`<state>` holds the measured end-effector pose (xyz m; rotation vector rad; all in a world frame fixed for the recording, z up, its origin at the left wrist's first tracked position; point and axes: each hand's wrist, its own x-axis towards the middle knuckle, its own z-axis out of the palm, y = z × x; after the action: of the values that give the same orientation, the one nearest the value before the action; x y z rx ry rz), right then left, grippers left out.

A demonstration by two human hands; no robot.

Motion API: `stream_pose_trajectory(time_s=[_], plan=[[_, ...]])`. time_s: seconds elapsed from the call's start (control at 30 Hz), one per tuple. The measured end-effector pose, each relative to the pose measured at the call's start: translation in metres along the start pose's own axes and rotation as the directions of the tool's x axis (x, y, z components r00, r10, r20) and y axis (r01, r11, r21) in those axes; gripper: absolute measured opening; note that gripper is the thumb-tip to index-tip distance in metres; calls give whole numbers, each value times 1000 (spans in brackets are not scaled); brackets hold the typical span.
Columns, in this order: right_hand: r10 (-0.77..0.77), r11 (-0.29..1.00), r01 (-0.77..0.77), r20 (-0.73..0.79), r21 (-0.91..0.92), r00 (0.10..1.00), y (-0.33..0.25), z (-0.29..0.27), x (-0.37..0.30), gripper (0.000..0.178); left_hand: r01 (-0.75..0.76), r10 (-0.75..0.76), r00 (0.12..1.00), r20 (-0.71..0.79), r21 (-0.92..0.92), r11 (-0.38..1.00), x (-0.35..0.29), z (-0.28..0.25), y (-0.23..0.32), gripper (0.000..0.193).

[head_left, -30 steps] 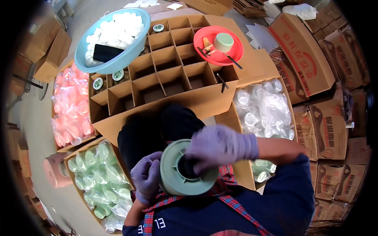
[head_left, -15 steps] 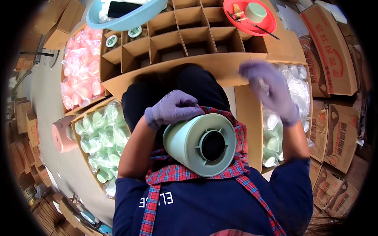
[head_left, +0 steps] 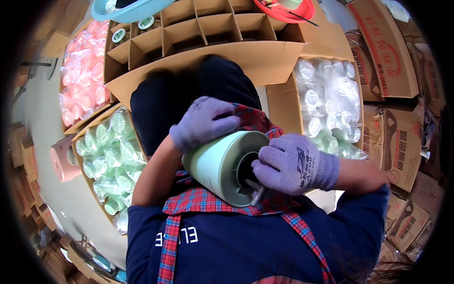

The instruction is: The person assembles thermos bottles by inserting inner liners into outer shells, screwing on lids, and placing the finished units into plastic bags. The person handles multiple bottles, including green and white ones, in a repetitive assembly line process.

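A pale green cylinder [head_left: 208,163], like a flask body, lies tilted across my lap with its ribbed round end facing up and to the right. My left hand [head_left: 206,124], in a lilac knitted glove, rests on its upper side with the fingers bent over it. At the round end, my gloved right hand [head_left: 295,163] is closed, thumb and fingertips in front of the dark centre hole. A small greyish, blurred thing [head_left: 257,193] shows below those fingertips; its kind cannot be made out.
Ahead stands a divided carton [head_left: 203,52] with two green-and-white round pieces [head_left: 146,22] at its left. A blue basin [head_left: 130,14] and a red basin [head_left: 283,15] sit at its far side. Boxes of bagged pink [head_left: 87,71], green [head_left: 116,161] and clear-white parts [head_left: 326,99] flank me.
My right hand has come in from the right-hand box to the cylinder's round end, its fingers now closed. The left hand stays on the cylinder, which tilts slightly more.
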<state>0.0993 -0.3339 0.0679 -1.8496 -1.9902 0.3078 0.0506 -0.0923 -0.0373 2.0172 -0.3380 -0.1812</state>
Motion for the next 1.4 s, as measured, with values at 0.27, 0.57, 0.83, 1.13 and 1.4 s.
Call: stream_pose_trajectory(time_s=[0.27, 0.57, 0.83, 1.13, 1.4], plan=[[718, 650, -459, -291, 605, 633, -16, 67, -25, 33, 91, 47, 897, -439, 289, 953, -82, 17, 54, 22], [644, 726, -425, -318, 541, 696, 15, 51, -39, 22, 69, -1, 945, -328, 196, 978, -88, 19, 57, 39], [129, 984, -105, -175, 141, 976, 38, 21, -36, 56, -25, 11, 973, -231, -57, 998, -78, -10, 36, 30], [432, 891, -358, -277, 280, 858, 11, 53, -30, 32, 4, 29, 965, -262, 124, 992, -86, 5, 51, 45], [785, 476, -550, -50, 686, 617, 20, 55, -25, 20, 118, -47, 943, -330, 199, 973, -86, 26, 63, 47]])
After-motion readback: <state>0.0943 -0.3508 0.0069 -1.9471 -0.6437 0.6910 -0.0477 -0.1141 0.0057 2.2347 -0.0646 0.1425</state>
